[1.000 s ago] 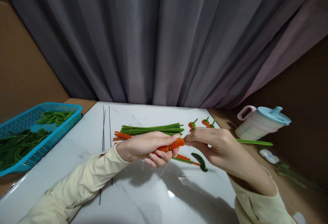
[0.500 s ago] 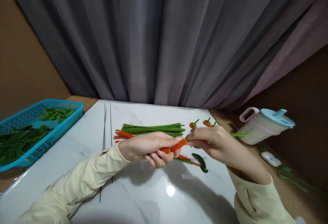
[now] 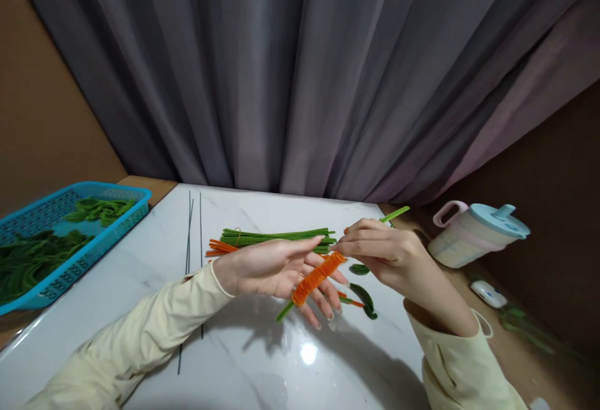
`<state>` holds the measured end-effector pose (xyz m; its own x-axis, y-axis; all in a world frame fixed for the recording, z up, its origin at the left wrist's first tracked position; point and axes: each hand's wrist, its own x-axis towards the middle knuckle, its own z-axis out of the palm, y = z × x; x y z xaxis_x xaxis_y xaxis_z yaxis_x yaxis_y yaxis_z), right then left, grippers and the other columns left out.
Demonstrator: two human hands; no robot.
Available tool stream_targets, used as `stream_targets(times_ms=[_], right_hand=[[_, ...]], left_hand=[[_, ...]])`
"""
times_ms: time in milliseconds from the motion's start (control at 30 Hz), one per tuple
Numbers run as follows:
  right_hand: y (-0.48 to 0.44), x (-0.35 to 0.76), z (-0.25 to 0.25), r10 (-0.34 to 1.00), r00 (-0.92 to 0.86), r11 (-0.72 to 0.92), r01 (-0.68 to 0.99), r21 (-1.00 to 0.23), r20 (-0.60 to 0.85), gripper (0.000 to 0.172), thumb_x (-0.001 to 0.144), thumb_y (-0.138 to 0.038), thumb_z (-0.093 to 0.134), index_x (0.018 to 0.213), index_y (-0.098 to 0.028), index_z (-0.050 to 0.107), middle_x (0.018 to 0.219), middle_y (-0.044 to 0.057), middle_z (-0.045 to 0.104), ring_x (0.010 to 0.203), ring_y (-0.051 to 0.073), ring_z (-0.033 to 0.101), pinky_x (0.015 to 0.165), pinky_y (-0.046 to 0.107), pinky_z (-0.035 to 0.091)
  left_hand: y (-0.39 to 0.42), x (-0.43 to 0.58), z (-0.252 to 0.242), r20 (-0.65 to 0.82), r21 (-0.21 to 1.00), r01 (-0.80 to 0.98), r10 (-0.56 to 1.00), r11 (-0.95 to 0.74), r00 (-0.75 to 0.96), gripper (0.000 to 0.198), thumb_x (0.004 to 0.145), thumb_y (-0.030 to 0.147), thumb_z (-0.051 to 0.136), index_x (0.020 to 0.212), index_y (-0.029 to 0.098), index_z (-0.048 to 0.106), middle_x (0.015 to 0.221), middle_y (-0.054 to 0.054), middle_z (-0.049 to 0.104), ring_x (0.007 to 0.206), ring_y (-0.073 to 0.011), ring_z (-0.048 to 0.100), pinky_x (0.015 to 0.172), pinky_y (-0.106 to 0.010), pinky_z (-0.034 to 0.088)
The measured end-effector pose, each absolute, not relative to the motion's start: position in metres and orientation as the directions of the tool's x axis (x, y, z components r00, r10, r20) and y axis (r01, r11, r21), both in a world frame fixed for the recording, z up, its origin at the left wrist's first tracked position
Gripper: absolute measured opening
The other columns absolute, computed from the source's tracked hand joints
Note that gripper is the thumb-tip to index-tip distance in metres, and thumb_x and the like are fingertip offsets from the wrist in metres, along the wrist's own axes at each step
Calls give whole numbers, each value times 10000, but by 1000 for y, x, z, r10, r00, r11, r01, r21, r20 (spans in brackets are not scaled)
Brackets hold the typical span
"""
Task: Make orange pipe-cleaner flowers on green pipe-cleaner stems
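Observation:
My left hand [image 3: 276, 272] is open, palm up, fingers spread. Across those fingers lies a tight orange pipe-cleaner coil [image 3: 319, 277], tilted up to the right. A green pipe cleaner [image 3: 284, 311] sticks out of the coil's lower end. At the upper end my right hand [image 3: 379, 249] is closed in a pinch on the green pipe cleaner; a light green length pokes out beyond its knuckles. Behind the hands lie a bundle of green pipe cleaners [image 3: 276, 235] and several orange pipe cleaners [image 3: 220, 247]. Dark green curled pieces [image 3: 364, 300] rest near the fingers.
On the left stands a blue basket [image 3: 140, 200] with green fuzzy pieces. Thin dark wires [image 3: 201, 229] lie on the white marble-patterned table [image 3: 262, 372]. A tumbler with a pale blue lid [image 3: 499, 219] and a small white case [image 3: 488, 294] are at the right. A grey curtain [image 3: 262, 72] hangs behind.
My left hand has opened from its grip around the orange coil, which now shows whole on the fingers. My right hand has turned, and the green end behind it points upward.

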<state>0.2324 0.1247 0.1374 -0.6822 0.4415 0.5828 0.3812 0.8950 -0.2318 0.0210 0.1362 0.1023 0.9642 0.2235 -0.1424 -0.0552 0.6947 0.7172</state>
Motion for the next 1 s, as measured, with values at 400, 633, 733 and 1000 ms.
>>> stream_targets(times_ms=[400,633,733,1000], right_hand=[[117,227,139,475,-654,878,396,-269,588,259,827,8,503,883,-142,707,821,71,707,778,183,586,718,357,482],[117,224,138,447,-683,894,344,-286,578,247,841,-1,493,895,-130,697,823,76,707,763,173,599,701,340,493],[116,225,139,459,-675,888,370,-273,578,259,848,-3,480,903,-138,693,828,75,704,766,173,604,694,337,491],[113,231,144,469,-658,876,432,-215,589,237,867,-36,474,899,-146,682,823,72,703,771,174,616,695,337,478]], left_hand=[[127,15,112,-150,816,-57,307,575,940,291,924,280,413,1035,83,596,777,-73,626,678,-132,599,706,-302,484],[128,15,113,-161,874,-13,314,486,936,207,885,309,519,882,111,577,653,-31,620,585,-106,584,649,-251,477],[128,15,117,-163,889,0,315,458,935,327,879,422,497,903,108,586,710,-64,652,632,-130,612,633,-258,487],[124,5,130,-246,948,126,417,293,875,229,736,215,706,923,139,598,725,-20,685,636,-101,640,621,-198,490]])
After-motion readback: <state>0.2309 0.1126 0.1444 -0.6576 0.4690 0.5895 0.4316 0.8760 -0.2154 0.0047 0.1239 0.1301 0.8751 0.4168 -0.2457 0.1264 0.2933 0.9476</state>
